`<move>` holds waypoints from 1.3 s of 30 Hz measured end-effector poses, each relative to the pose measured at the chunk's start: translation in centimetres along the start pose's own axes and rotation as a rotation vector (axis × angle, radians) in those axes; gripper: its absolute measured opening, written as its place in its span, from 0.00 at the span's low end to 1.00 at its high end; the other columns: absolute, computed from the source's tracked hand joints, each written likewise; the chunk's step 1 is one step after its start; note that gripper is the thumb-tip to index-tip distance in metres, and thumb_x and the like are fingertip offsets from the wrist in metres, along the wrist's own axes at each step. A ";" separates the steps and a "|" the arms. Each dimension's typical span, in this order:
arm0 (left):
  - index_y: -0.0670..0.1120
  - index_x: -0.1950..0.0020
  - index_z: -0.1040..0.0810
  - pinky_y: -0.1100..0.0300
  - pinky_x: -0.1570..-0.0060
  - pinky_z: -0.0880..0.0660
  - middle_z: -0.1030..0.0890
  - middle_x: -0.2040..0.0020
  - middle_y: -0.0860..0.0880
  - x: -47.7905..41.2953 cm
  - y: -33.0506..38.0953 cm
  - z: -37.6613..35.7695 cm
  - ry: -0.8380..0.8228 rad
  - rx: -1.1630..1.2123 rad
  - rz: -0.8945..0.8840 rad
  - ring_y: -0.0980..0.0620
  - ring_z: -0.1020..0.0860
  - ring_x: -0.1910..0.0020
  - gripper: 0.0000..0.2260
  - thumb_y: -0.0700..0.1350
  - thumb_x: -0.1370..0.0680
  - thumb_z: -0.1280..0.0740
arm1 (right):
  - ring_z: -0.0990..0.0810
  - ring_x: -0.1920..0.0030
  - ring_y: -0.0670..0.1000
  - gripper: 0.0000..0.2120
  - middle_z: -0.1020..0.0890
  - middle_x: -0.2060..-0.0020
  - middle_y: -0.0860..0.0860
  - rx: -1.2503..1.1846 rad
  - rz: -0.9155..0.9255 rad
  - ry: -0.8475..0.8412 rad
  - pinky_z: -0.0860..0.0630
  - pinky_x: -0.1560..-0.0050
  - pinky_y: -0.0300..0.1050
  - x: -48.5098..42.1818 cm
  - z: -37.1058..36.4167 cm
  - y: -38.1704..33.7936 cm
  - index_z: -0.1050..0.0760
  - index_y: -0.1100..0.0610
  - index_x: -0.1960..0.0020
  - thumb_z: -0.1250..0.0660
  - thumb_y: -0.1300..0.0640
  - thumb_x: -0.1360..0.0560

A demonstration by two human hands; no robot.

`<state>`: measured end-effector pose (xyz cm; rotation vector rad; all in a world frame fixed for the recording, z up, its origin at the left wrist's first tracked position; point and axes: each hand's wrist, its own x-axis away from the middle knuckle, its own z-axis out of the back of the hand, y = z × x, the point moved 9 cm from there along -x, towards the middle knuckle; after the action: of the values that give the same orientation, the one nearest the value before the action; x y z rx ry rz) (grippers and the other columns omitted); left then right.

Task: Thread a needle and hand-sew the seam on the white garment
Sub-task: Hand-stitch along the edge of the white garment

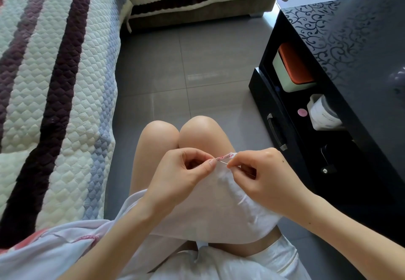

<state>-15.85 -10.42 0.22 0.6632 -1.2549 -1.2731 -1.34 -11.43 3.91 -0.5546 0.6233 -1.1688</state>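
The white garment (pixel 210 203) lies draped over my lap and trails left onto the sofa. Its pink-stitched seam edge (pixel 225 156) is held up above my knees. My left hand (pixel 182 176) pinches the seam's left end between thumb and fingers. My right hand (pixel 263 174) pinches a thin silver needle (pixel 224 162) just below the seam, its tip pointing left toward my left thumb. The thread is too fine to make out.
A quilted striped sofa cover (pixel 54 95) fills the left side. A glossy black low table (pixel 350 71) stands to the right, with an orange-lidded box (pixel 291 69) and a white container (pixel 322 113) on its lower shelf. Grey tiled floor (pixel 186 71) lies ahead.
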 end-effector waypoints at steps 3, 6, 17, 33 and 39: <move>0.47 0.59 0.15 0.66 0.59 0.24 0.15 0.63 0.53 0.1 0.5 -0.2 -0.011 -0.036 -0.058 0.59 0.19 0.62 0.04 0.43 0.25 0.28 | 0.28 0.76 0.50 0.07 0.23 0.76 0.49 0.032 0.005 -0.010 0.29 0.73 0.46 -0.1 -0.4 -0.2 0.20 0.57 0.65 0.35 0.60 0.30; 0.47 0.58 0.15 0.66 0.58 0.24 0.15 0.61 0.53 0.3 0.9 -0.6 -0.046 -0.054 -0.095 0.58 0.18 0.60 0.03 0.43 0.25 0.28 | 0.26 0.76 0.50 0.09 0.21 0.75 0.49 0.035 0.033 -0.011 0.27 0.75 0.45 -0.3 -0.5 -0.8 0.19 0.57 0.64 0.37 0.58 0.30; 0.46 0.57 0.15 0.58 0.58 0.24 0.15 0.62 0.50 0.2 0.4 -0.3 -0.063 -0.102 -0.050 0.50 0.18 0.58 0.05 0.44 0.24 0.30 | 0.16 0.61 0.54 0.11 0.15 0.65 0.52 -0.347 -0.251 -0.128 0.21 0.56 0.56 -0.1 -0.4 1.6 0.17 0.47 0.63 0.35 0.61 0.32; 0.46 0.58 0.18 0.68 0.60 0.29 0.18 0.62 0.52 0.5 -0.2 -1.5 -0.219 0.091 0.060 0.60 0.24 0.62 0.07 0.44 0.22 0.34 | 0.28 0.66 0.49 0.07 0.16 0.64 0.51 -0.858 -0.532 -0.335 0.38 0.67 0.37 0.7 -2.4 2.7 0.14 0.55 0.61 0.30 0.62 0.36; 0.45 0.57 0.17 0.64 0.57 0.28 0.18 0.61 0.51 0.6 -0.5 -1.6 -0.235 0.156 0.112 0.59 0.23 0.60 0.07 0.43 0.22 0.33 | 0.36 0.67 0.50 0.07 0.16 0.61 0.50 -0.907 -0.583 -0.400 0.43 0.70 0.36 0.8 -3.2 3.1 0.14 0.55 0.62 0.30 0.61 0.36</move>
<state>-14.60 -11.50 -0.44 0.5555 -1.5746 -1.1933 -1.31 -11.54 -0.60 -1.7869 0.6412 -1.2141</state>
